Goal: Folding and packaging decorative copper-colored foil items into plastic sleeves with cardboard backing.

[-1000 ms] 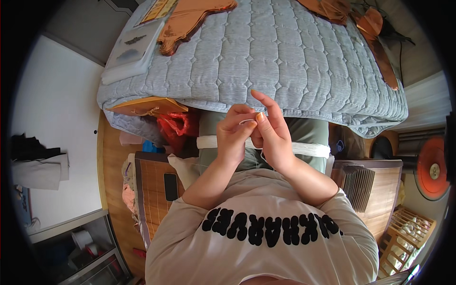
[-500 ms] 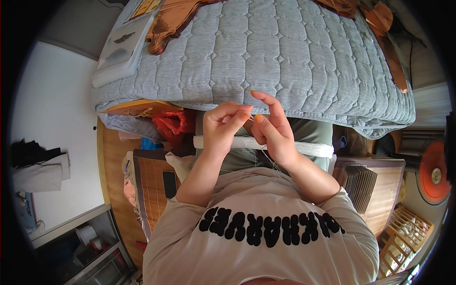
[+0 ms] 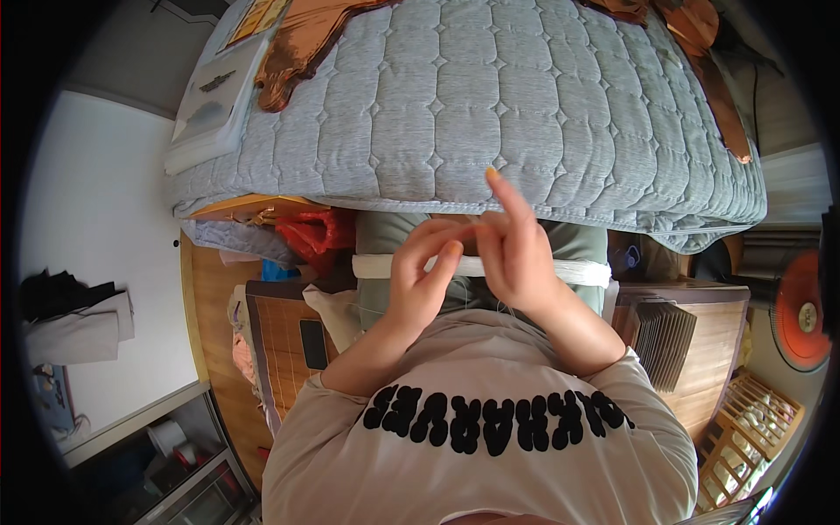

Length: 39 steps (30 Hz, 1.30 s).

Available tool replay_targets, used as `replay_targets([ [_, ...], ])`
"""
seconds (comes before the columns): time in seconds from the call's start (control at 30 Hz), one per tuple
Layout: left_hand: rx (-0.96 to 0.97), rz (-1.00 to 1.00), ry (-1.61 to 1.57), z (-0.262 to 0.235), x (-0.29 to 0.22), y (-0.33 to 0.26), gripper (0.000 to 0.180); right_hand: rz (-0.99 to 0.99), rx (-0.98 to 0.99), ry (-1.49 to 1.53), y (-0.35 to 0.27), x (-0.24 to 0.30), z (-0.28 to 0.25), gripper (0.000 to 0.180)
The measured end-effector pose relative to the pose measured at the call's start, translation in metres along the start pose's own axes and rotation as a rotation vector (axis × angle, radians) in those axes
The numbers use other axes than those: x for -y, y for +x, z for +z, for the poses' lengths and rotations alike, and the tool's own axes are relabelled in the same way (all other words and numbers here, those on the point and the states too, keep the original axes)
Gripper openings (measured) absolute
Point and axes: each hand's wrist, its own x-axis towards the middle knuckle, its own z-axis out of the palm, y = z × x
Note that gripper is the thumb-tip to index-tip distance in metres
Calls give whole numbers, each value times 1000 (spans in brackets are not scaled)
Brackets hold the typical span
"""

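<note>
My left hand (image 3: 421,273) is raised over my lap, thumb and forefinger drawn close together. Its forefinger tip meets the fingers of my right hand (image 3: 518,261), which are curled in a pinch while the right forefinger points up, slightly blurred. The white thread between the fingertips is too thin to follow here. Beneath both hands a long bundle of white thread (image 3: 582,272) lies across my thighs on green-grey trousers (image 3: 381,229). Loose strands hang near my right wrist, by the shirt hem.
Ahead stands a bed with a grey quilted mattress (image 3: 455,114), copper-coloured foil pieces (image 3: 308,44) on it. A red plastic bag (image 3: 317,234) is at left below its edge, and a dark phone (image 3: 312,343) lies nearer. Rightward are a red-orange fan (image 3: 801,311) and a wooden rack (image 3: 748,429).
My hands have come closer together and slightly lower, fingertips now meeting. The right hand has turned, its forefinger straighter. The thread seen between them before no longer shows. The view has shifted slightly.
</note>
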Motion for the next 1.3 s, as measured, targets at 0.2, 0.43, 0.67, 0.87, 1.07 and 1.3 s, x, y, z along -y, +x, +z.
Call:
replay_targets([
  [0.2, -55, -314, -637, 1, 14, 8, 15, -102, 75, -106, -7, -2, 5, 69],
  [0.43, 32, -260, -674, -9, 14, 17, 9, 98, 142, 95, -16, -2, 5, 67],
  [0.67, 101, -284, -606, -9, 5, 21, 18, 491, 222, 585, -26, 3, 6, 62],
  [0.87, 103, -338, -603, -7, 6, 20, 24, 544, 189, 647, -34, -3, 9, 62],
  [1.07, 126, -318, -619, -1, 11, 21, 26, 679, 227, 758, -33, -3, 3, 49],
  [1.3, 114, -384, -737, -2, 13, 20, 29, 870, 328, 1016, -41, -26, -11, 18],
])
